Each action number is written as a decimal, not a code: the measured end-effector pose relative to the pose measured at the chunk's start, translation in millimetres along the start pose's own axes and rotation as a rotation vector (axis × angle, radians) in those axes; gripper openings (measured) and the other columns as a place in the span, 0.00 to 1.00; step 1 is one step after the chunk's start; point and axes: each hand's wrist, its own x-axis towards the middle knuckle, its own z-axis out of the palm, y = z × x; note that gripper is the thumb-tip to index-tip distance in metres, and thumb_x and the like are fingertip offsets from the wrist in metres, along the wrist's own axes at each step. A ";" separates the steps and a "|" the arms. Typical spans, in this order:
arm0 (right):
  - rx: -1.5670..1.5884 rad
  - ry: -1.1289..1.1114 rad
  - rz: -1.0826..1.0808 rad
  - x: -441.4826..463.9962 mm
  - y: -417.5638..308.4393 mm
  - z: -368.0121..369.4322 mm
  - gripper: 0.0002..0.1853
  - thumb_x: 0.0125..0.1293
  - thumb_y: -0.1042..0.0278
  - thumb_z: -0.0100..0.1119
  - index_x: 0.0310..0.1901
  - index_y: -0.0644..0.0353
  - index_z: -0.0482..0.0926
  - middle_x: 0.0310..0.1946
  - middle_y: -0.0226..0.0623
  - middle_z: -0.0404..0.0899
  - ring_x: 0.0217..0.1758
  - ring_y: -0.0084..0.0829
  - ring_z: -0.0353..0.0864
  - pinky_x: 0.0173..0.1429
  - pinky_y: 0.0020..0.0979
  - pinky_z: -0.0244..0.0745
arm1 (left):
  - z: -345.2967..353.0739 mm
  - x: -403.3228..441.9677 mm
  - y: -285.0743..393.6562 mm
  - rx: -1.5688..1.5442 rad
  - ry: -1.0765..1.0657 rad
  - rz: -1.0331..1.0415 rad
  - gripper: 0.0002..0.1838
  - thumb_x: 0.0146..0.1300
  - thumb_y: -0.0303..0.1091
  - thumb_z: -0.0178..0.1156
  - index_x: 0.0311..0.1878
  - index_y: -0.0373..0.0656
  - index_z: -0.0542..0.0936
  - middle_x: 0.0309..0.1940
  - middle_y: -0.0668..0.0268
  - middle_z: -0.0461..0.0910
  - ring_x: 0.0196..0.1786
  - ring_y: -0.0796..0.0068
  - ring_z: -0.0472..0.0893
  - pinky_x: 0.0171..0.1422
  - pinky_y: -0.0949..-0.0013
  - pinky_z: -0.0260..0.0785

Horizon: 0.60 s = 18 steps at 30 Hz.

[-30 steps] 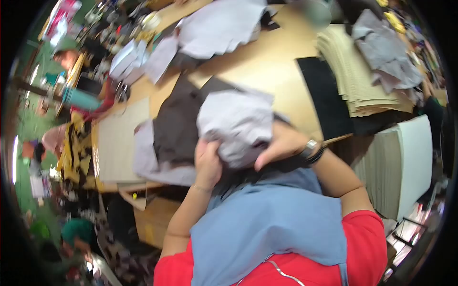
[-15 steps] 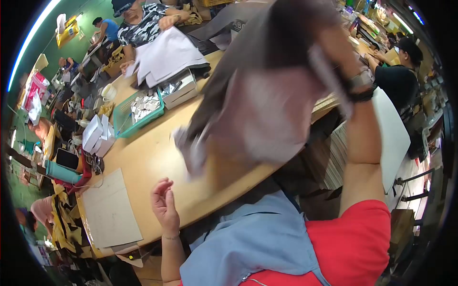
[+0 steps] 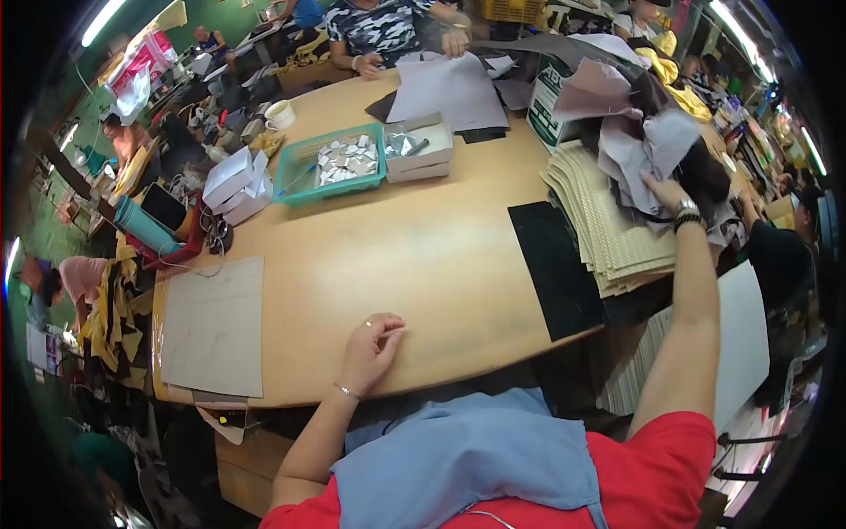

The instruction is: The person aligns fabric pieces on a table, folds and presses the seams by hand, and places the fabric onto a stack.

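My right hand (image 3: 671, 196) is closed on a crumpled bundle of grey and mauve fabric pieces (image 3: 630, 159); the cloth partly hides its fingers. The bundle lies against the far right part of a stack of cream ribbed sheets (image 3: 590, 220). Beside that stack, a black flat sheet (image 3: 560, 264) lies on the table. My left hand (image 3: 374, 346) is over the wooden table near its front edge, open with loosely curled fingers and nothing visible in them.
A teal basket (image 3: 291, 196) of small white pieces stands beside an open box (image 3: 432, 163). White boxes (image 3: 233, 181) and a grey board (image 3: 216, 326) are at left. Across the table, another person's hands rest by grey sheets (image 3: 445, 93). A green-and-white carton (image 3: 546, 106) stands behind the stack.
My right hand has carried the fabric from above the table to the stack at the right. My left hand has come lower over the table. The camera view has turned.
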 end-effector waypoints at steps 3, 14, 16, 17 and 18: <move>0.392 0.218 -0.018 0.7 -1.4 -4.9 0.66 0.43 0.27 0.70 0.69 0.78 0.56 0.66 0.65 0.65 0.74 0.51 0.61 0.76 0.36 0.55 | -1.2 -0.1 2.7 0.093 -0.006 0.067 0.05 0.62 0.25 0.61 0.41 0.38 0.80 0.42 0.58 0.82 0.45 0.62 0.82 0.50 0.66 0.75; 0.209 0.977 -0.661 -66.2 -224.9 3.4 0.49 0.53 0.45 0.72 0.73 0.45 0.55 0.76 0.39 0.52 0.79 0.43 0.51 0.75 0.65 0.41 | -1.0 8.7 10.0 0.143 0.000 0.018 0.02 0.60 0.27 0.63 0.36 0.41 0.82 0.38 0.60 0.84 0.40 0.62 0.84 0.46 0.64 0.76; 0.141 0.916 -0.551 -20.2 -245.6 -0.2 0.53 0.51 0.42 0.72 0.75 0.39 0.51 0.77 0.36 0.48 0.79 0.45 0.48 0.73 0.72 0.38 | -0.6 9.7 7.8 0.123 0.003 -0.010 0.03 0.60 0.27 0.64 0.37 0.41 0.83 0.39 0.59 0.85 0.41 0.63 0.84 0.48 0.64 0.76; 0.051 0.856 -0.465 -3.2 -254.8 -7.4 0.55 0.51 0.40 0.71 0.76 0.40 0.48 0.77 0.37 0.47 0.80 0.47 0.46 0.73 0.72 0.37 | -0.7 8.9 4.4 0.124 -0.004 -0.020 0.03 0.60 0.27 0.64 0.37 0.42 0.83 0.39 0.59 0.85 0.42 0.64 0.84 0.49 0.65 0.76; -0.036 0.795 -0.376 10.5 -261.9 -16.2 0.57 0.51 0.38 0.70 0.77 0.42 0.46 0.78 0.37 0.46 0.81 0.48 0.44 0.73 0.72 0.35 | -1.6 7.9 -0.1 0.126 -0.014 -0.030 0.04 0.60 0.28 0.64 0.38 0.42 0.83 0.40 0.58 0.85 0.43 0.65 0.84 0.50 0.65 0.76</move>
